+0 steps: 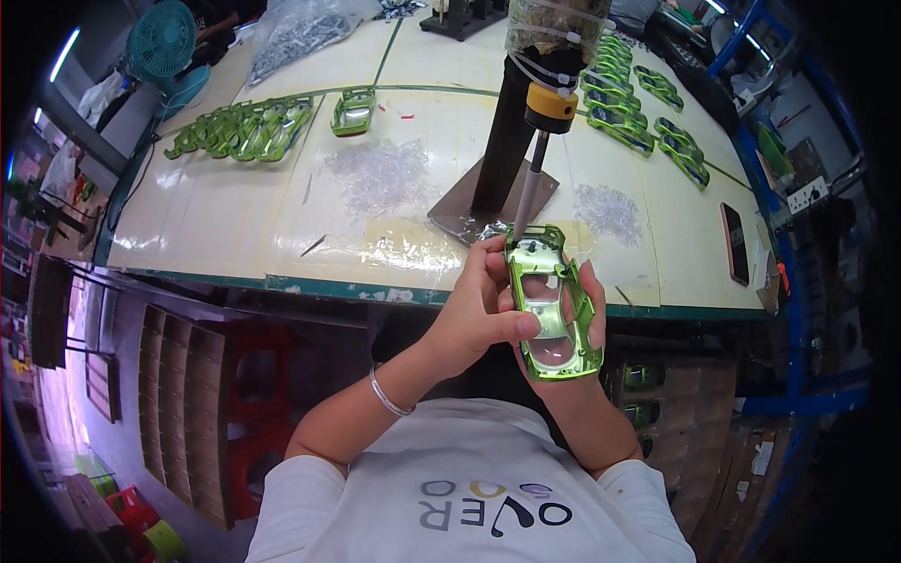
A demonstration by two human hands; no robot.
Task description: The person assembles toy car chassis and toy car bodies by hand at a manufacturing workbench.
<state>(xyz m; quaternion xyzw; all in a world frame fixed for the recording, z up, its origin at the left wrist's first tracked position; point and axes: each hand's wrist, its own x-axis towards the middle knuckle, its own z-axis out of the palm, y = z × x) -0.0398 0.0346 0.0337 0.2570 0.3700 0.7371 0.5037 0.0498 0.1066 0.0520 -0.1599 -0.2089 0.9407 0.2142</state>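
A shiny green toy car body shell (547,317) with open windows is held in front of me, just past the table's near edge. My left hand (469,314) grips its left side, thumb on the middle of the shell and fingers around the far end. My right hand (595,305) wraps the right side from beneath. A slanting grey tool shaft (531,188) under a yellow collar (550,105) comes down to the shell's far end; whether its tip touches is unclear. The tool hangs by a black post (496,141) on a metal base plate (460,208).
Heaps of small clear plastic pieces (380,176) lie either side of the post. Green shells stand in rows at left (249,131) and right (615,105), one alone (354,113). A phone (735,244) lies at right. Below are a divided tray (178,403) and red stools (255,375).
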